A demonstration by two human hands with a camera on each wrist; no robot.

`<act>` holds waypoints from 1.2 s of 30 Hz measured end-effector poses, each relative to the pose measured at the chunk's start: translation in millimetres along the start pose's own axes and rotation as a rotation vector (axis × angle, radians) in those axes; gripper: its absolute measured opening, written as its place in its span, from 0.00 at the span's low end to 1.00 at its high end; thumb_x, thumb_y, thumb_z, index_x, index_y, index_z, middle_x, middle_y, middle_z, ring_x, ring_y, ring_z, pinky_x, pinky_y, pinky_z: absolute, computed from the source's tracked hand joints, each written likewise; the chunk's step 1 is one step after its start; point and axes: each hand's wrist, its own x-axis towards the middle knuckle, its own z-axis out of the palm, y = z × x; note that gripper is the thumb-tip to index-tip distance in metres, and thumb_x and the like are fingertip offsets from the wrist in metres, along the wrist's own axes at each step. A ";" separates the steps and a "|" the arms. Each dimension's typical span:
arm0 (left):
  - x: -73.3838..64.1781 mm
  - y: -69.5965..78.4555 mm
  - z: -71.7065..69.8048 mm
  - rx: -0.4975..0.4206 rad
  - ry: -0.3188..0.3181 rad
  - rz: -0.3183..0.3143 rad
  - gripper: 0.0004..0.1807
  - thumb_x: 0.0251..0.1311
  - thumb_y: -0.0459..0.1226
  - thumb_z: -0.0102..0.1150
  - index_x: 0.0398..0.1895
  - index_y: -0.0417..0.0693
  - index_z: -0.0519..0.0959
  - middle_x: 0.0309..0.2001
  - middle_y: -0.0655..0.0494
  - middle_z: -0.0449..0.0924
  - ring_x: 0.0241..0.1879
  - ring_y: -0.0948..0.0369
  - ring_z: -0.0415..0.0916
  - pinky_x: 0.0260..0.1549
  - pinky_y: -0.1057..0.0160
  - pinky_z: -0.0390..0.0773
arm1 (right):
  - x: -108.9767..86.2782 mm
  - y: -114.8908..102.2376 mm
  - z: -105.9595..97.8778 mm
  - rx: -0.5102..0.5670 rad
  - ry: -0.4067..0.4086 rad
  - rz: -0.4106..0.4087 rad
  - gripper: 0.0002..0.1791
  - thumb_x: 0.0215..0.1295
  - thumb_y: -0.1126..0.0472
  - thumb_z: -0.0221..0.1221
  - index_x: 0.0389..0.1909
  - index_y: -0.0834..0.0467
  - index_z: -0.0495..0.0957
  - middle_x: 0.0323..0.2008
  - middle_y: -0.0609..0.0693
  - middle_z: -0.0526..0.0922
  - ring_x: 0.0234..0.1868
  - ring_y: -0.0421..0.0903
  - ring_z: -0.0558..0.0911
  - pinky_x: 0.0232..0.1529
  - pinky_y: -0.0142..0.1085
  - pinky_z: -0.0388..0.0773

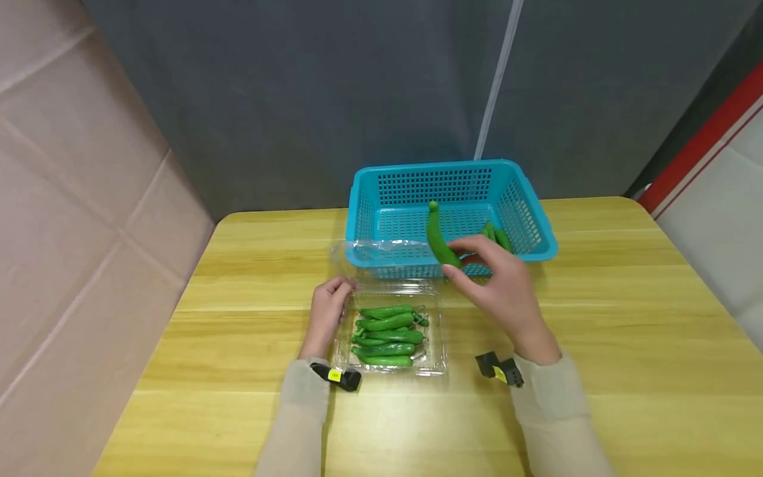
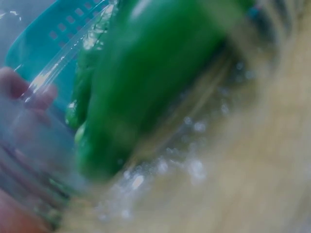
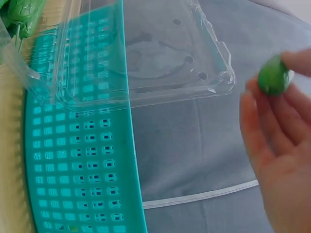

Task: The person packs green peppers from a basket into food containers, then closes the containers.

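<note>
In the head view my right hand [image 1: 499,285] pinches one end of a green pepper [image 1: 437,235] between thumb and fingers, above the near side of the blue basket [image 1: 539,228]. The right wrist view shows the pepper [image 3: 273,75] end-on at the fingertips. My left hand [image 1: 329,308] grips the left edge of a clear plastic clamshell box [image 1: 442,344], near its hinge. Several green peppers [image 1: 390,336] lie side by side in the box. Its raised lid [image 3: 160,58] leans toward the basket. Close up, a blurred pepper [image 2: 146,82] fills much of the left wrist view.
More green peppers [image 1: 497,235] lie in the basket's right part, partly hidden by my right hand. The basket stands at the back of the wooden table [image 1: 250,298], against a grey curtain [image 1: 298,106]. Each wrist wears a black strap-on camera.
</note>
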 end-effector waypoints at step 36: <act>2.8 -1.9 -0.6 -0.007 -0.012 0.007 0.13 0.58 0.36 0.49 0.31 0.34 0.79 0.09 0.53 0.60 0.07 0.65 0.55 0.05 0.67 0.58 | -13.8 -2.7 36.9 -0.097 -0.761 0.091 0.15 0.53 0.57 0.61 0.42 0.54 0.75 0.35 0.40 0.77 0.36 0.35 0.76 0.40 0.32 0.74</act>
